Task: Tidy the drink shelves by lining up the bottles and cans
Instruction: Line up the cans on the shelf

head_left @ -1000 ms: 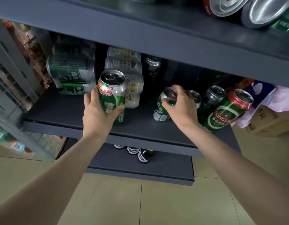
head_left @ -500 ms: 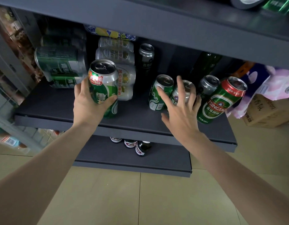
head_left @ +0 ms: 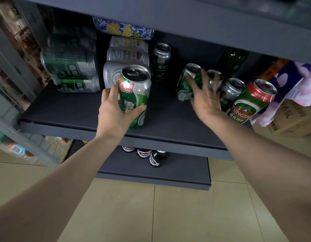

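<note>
Green can (head_left: 133,96): upright near the shelf (head_left: 67,109) front edge, your left hand (head_left: 114,112) wraps it.
Right hand (head_left: 205,95): fingers spread, touching the small green can (head_left: 183,88) beyond it; nearer that cluster.

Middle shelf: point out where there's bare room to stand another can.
Bare patches on the middle shelf: front left, between the green multipacks and the can gripped by the left hand; and the centre strip between that can and the small green can at the right hand. The right end is crowded with cans.
</note>
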Demonstrator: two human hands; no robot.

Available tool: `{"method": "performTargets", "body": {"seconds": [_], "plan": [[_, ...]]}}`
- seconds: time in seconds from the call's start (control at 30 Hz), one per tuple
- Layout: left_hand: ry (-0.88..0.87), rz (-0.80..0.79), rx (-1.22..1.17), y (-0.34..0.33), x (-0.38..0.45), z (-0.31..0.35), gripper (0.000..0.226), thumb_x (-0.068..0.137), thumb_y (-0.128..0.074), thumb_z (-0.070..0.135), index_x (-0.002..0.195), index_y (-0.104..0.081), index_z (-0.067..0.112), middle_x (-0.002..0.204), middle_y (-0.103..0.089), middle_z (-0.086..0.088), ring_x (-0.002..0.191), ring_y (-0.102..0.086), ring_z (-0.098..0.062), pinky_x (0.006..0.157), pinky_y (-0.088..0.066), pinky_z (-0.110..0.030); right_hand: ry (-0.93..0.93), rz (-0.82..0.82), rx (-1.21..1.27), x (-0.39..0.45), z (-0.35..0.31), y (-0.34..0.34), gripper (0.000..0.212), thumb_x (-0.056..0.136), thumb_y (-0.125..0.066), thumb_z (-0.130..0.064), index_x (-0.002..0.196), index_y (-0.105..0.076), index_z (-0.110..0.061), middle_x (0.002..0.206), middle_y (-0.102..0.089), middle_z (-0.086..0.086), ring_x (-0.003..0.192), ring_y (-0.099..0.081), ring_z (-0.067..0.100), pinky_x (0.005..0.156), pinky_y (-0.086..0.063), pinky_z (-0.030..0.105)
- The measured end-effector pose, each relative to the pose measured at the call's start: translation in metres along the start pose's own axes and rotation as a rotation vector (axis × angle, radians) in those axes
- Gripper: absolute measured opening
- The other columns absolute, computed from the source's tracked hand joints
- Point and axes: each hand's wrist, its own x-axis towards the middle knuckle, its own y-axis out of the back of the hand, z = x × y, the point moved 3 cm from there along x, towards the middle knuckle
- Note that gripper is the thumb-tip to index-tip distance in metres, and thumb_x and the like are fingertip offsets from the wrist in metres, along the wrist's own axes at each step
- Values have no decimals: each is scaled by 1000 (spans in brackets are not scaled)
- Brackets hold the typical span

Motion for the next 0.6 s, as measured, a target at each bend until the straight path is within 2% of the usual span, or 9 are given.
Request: {"method": "performTargets", "body": {"seconds": [0.1,0.2,0.27,0.33,0.4,0.47,0.53,0.6], "plan": [[7,-10,-13,-4,1,0,78,71,-78,35,137,-40,18,130,-40,-2,108,-55,-17,96,-46,-31,24,-52,36,8,6,3,90,87,-47,10,147,-5,-41,157,9,5,140,13,46,105,-34,59],[5,-8,-10,-7,1,3,77,72,-78,34,136,-40,18,131,-40,-1,109,-55,-17,95,-44,-26,38,-49,83,2,3,11,90,85,-48,10,148,-7,-40,157,10,4,140,13,44,108,-28,59],[-7,-17,-3,-10,-1,6,77,72,-78,35,137,-40,18,131,-40,0,112,-53,-17,96,-43,-26,62,64,164,-15,-2,20,84,84,-52,6,149,-13,-33,157,4,8,141,5,43,112,-23,56],[-18,-38,-10,-19,-2,13,78,72,-77,35,137,-39,18,132,-40,0,115,-51,-18,95,-42,-25,141,121,377,-43,-7,25,75,85,-56,-1,148,-21,-22,153,-14,11,140,-14,38,113,-25,47],[-39,-54,-20,-32,-2,20,78,72,-77,35,138,-38,18,133,-40,-1,118,-48,-17,95,-39,-21,216,-60,617,-70,-16,19,73,85,-63,-11,146,-22,-16,148,-28,8,136,-26,27,112,-25,36],[-50,-78,-46,-48,-3,31,80,72,-78,33,139,-36,18,134,-40,-3,119,-45,-14,96,-36,-17,179,-290,779,-85,-24,4,81,80,-71,-21,145,-22,-17,147,-35,1,135,-31,17,110,-24,28],[-59,-129,-55,-61,-3,40,81,72,-78,32,139,-35,18,132,-41,-4,118,-44,-13,97,-35,-16,61,-334,998,-83,-32,-5,82,74,-77,-23,140,-29,-18,139,-46,-2,128,-42,13,106,-34,27],[-74,-200,-63,-70,-4,45,81,73,-76,32,140,-32,19,131,-45,-4,118,-48,-16,100,-39,-24,-68,-267,1197,-75,-38,-8,75,70,-80,-18,132,-38,-17,124,-57,-4,114,-54,12,96,-45,24]]}}
